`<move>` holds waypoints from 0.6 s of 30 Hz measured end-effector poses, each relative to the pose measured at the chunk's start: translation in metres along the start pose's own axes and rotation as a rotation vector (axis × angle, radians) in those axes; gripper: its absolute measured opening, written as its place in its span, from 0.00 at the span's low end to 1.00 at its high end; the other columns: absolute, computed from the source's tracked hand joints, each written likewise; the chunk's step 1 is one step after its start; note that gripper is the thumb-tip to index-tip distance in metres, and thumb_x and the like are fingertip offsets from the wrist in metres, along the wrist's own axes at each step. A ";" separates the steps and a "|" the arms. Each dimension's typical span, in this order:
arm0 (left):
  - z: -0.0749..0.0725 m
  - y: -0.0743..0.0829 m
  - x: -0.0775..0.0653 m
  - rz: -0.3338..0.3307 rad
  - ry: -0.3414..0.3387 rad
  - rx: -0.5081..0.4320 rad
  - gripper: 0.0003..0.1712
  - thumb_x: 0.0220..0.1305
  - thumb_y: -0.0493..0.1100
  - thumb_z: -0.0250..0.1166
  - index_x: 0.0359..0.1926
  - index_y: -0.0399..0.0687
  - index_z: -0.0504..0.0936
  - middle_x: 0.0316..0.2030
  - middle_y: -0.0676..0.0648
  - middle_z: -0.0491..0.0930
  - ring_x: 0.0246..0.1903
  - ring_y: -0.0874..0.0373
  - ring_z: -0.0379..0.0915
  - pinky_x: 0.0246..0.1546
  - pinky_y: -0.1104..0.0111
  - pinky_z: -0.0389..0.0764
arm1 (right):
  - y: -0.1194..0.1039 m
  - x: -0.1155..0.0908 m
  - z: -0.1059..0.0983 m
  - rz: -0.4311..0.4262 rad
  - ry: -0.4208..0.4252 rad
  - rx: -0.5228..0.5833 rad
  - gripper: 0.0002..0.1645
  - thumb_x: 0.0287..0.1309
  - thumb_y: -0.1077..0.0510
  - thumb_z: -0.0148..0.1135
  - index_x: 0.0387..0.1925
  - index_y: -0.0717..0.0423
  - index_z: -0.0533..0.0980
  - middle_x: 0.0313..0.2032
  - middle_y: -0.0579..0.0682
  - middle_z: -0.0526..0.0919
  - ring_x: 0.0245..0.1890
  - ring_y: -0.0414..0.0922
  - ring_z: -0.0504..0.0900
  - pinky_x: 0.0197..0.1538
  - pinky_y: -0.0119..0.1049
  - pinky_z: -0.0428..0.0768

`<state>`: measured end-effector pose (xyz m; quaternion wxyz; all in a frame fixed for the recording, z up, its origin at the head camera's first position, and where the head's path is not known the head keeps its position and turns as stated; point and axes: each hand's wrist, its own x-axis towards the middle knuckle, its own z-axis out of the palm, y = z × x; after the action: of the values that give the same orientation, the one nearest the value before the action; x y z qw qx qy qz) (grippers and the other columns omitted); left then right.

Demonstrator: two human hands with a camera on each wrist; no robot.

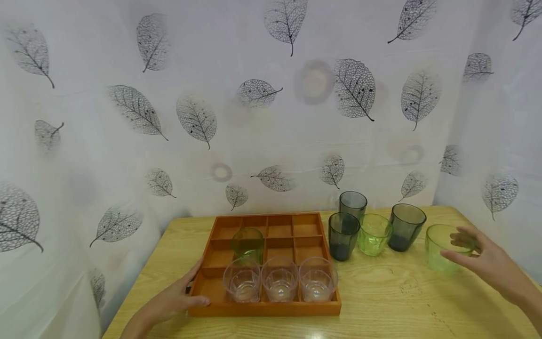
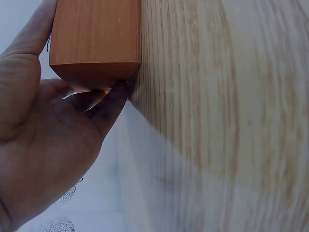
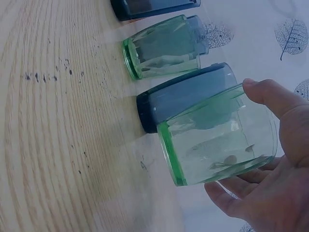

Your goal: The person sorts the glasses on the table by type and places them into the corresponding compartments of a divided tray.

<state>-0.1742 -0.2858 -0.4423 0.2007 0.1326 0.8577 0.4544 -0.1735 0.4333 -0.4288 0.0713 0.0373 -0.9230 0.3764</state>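
Note:
My left hand (image 1: 171, 299) grips the left side of a wooden divided tray (image 1: 271, 309), thumb at the front corner and fingers along the side. In the left wrist view those fingers curl at the tray's end (image 2: 96, 36). Three clear glasses (image 1: 281, 285) stand in the tray's front row, and a green glass (image 1: 247, 242) sits in its middle row. On the right, my right hand (image 1: 491, 261) holds another green glass (image 1: 440, 256) near the rim. In the right wrist view the thumb touches this green glass (image 3: 212, 140) and the fingers pass behind it.
Right of the tray, three dark grey glasses (image 1: 344, 238) and a light green glass (image 1: 374, 238) stand close together on the wooden table (image 1: 381, 306). A leaf-patterned white curtain (image 1: 296, 132) hangs behind the table and at both sides.

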 end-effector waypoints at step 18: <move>0.000 0.003 -0.001 -0.006 0.007 0.009 0.61 0.71 0.50 0.69 0.83 0.41 0.32 0.79 0.26 0.33 0.73 0.21 0.44 0.66 0.32 0.60 | -0.053 -0.021 0.022 -0.182 -0.049 0.063 0.43 0.65 0.62 0.71 0.74 0.66 0.59 0.56 0.22 0.73 0.51 0.22 0.75 0.43 0.26 0.80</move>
<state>-0.1734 -0.2843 -0.4403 0.1984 0.1296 0.8608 0.4504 -0.1486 0.3798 -0.4112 0.0813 0.1323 -0.9049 0.3963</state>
